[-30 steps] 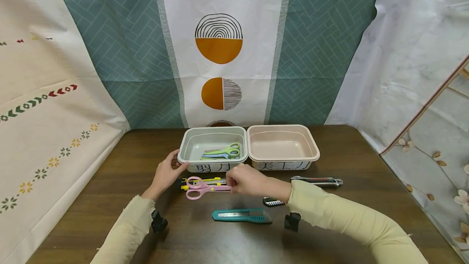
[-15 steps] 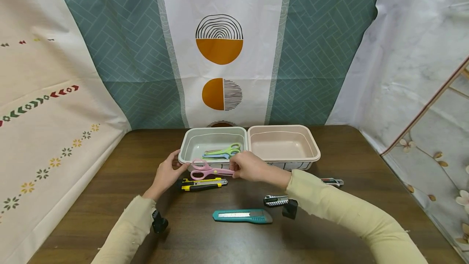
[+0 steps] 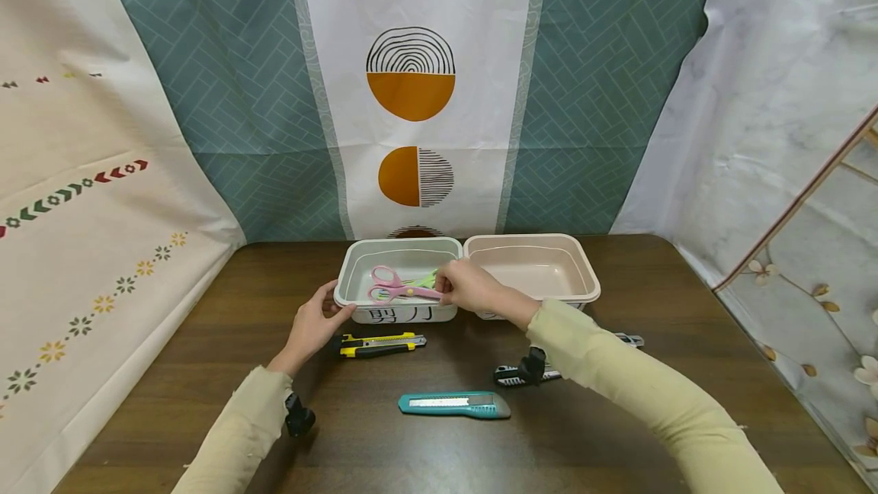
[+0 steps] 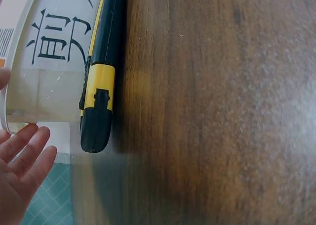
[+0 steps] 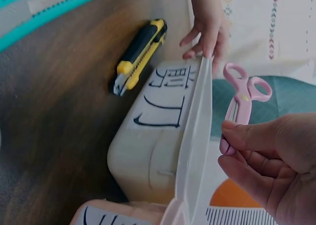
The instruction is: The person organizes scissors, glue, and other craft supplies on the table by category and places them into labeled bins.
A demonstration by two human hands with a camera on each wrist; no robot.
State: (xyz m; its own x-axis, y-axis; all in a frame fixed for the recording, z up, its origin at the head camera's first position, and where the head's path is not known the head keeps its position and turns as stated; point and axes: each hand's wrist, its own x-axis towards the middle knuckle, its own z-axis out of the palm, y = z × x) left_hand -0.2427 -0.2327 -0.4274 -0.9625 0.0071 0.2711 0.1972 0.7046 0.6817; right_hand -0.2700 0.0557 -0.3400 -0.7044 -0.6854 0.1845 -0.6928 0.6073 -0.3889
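My right hand [image 3: 466, 286] pinches pink scissors [image 5: 242, 94] by the blade end, between thumb and fingers. In the head view the scissors overlap the inside of the grey-green bin [image 3: 357, 251], their handle loops pointing left. Green scissors [image 3: 425, 279] lie in that bin, partly hidden behind the pink pair. The left hand [image 3: 317, 324] grips the bin's front left corner, its thumb at the front rim and fingers along the side. Just in front of the bin lies a yellow and black box cutter [image 4: 101, 86], near the left hand.
An empty-looking pink bin [image 3: 531, 273] stands against the right side of the grey-green one. A teal box cutter [image 3: 453, 405] lies nearer the front. Under the right forearm are a black and white cutter [image 3: 509, 376] and a partly covered grey cutter [image 3: 631, 340].
The right hand has lifted the pink scissors from over the yellow cutter, up and away from me, across the bin's front rim. The left hand has stayed at the bin corner.
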